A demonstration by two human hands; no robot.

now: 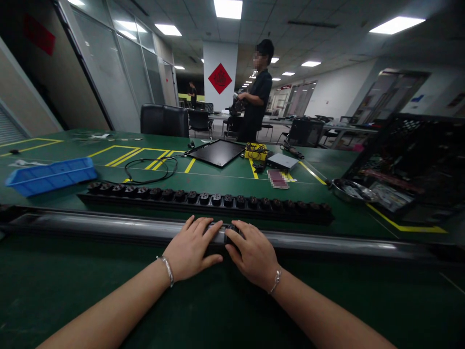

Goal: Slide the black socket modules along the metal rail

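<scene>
A long metal channel [138, 227] with a shiny inner face lies across the table in front of me. My left hand [192, 248] rests on its middle, fingers spread, thumb pointing right. Just beside it, my right hand [254, 252] has its thumb and fingers around a small black block [229, 234], probably a socket module, at the channel. The fingers partly cover this block. Behind the channel runs a black strip [203, 209] with a row of several round-faced black socket modules [216, 198] along it.
A blue bin [54, 175] stands at left, near a coiled black cable [150, 169]. Farther back lie a black panel [218, 153], a yellow box [256, 151] and a grey box [282, 161]. At right are a metal bowl [350, 192] and an opened black case [410, 165]. A person [259, 92] stands beyond.
</scene>
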